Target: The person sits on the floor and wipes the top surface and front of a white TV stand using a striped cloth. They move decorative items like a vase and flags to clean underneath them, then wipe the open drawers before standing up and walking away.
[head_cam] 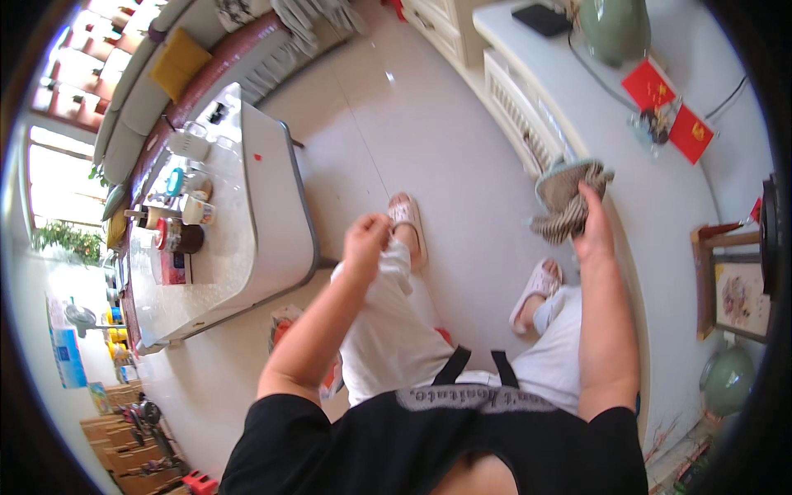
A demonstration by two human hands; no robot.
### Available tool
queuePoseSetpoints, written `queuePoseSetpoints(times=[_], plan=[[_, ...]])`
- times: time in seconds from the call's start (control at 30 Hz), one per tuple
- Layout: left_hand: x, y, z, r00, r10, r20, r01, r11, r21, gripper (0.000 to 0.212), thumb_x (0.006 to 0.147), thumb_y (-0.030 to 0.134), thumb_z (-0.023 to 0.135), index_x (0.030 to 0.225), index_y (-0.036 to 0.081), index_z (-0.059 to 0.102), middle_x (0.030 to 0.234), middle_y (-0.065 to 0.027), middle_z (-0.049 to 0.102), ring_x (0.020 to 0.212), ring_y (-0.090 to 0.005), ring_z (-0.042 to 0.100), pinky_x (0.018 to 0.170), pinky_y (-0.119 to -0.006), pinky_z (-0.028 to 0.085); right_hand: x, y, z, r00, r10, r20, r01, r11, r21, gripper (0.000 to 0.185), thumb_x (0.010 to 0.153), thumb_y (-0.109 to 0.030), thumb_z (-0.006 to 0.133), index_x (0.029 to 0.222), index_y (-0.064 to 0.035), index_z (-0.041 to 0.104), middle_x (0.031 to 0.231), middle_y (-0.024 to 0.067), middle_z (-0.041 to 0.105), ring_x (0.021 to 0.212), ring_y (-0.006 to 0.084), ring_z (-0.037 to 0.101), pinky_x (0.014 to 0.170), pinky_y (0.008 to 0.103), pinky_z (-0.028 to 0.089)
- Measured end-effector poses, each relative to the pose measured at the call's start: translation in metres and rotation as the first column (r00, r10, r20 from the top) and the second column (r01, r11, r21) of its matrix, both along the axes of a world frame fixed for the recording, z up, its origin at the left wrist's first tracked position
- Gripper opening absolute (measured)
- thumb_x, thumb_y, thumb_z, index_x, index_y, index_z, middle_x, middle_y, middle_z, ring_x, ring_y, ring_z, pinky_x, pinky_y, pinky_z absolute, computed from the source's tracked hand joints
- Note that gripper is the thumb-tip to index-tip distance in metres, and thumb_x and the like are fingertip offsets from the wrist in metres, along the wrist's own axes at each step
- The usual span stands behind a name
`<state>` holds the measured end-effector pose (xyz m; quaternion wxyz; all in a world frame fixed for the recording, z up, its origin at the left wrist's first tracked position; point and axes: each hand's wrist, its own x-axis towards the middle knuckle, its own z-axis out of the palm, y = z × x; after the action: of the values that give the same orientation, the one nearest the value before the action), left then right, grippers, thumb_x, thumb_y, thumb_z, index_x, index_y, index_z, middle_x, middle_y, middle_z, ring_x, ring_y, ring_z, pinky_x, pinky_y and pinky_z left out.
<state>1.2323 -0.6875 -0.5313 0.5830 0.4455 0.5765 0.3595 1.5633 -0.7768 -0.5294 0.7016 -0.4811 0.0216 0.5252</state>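
My right hand point(595, 230) grips a crumpled grey-brown cloth point(562, 190) with a pale green edging. The cloth hangs beside the front edge of a long white cabinet point(643, 204). My left hand point(367, 242) is in the air over my left leg, its fingers curled together. I see nothing held in it. Below the hands are my white trousers and two pale pink slippers, the left slipper point(405, 224) farther forward than the right slipper point(539, 291).
To the left stands a coffee table point(229, 247) with jars, a white basket point(189, 142) and a tissue box point(173, 267). A green vase point(615, 28), small red flags point(692, 133) and a framed picture point(742, 294) stand on the cabinet. A sofa point(133, 99) lies beyond the table.
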Motion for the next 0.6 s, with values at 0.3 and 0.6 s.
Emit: queuePoseSetpoints(times=[0.3, 0.6], plan=[[0.032, -0.063, -0.007, 0.971, -0.025, 0.236, 0.074, 0.977, -0.201, 0.013, 0.08, 0.014, 0.053, 0.076, 0.002, 0.055, 0.066, -0.0029, 0.053, 0.056, -0.0096, 0.051, 0.048, -0.019, 0.038, -0.034, -0.03, 0.011, 0.985, 0.105, -0.139, -0.092, 0.992, 0.091, 0.039, 0.076, -0.022, 0.055, 0.11, -0.0037, 0.045, 0.104, 0.0076, 0.051, 0.095, 0.0214, 0.049, 0.082, 0.0358, 0.04], [0.06, -0.056, -0.034, 0.927, -0.073, 0.368, 0.194, 0.933, -0.302, 0.013, 0.081, 0.013, 0.051, 0.076, 0.002, 0.053, 0.069, -0.0031, 0.053, 0.062, -0.0116, 0.053, 0.058, -0.023, 0.043, -0.061, -0.009, -0.004, 0.979, 0.181, -0.089, -0.186, 0.981, -0.057, 0.031, 0.075, -0.014, 0.054, 0.102, 0.0001, 0.047, 0.095, 0.0084, 0.053, 0.086, 0.0195, 0.053, 0.075, 0.031, 0.044]])
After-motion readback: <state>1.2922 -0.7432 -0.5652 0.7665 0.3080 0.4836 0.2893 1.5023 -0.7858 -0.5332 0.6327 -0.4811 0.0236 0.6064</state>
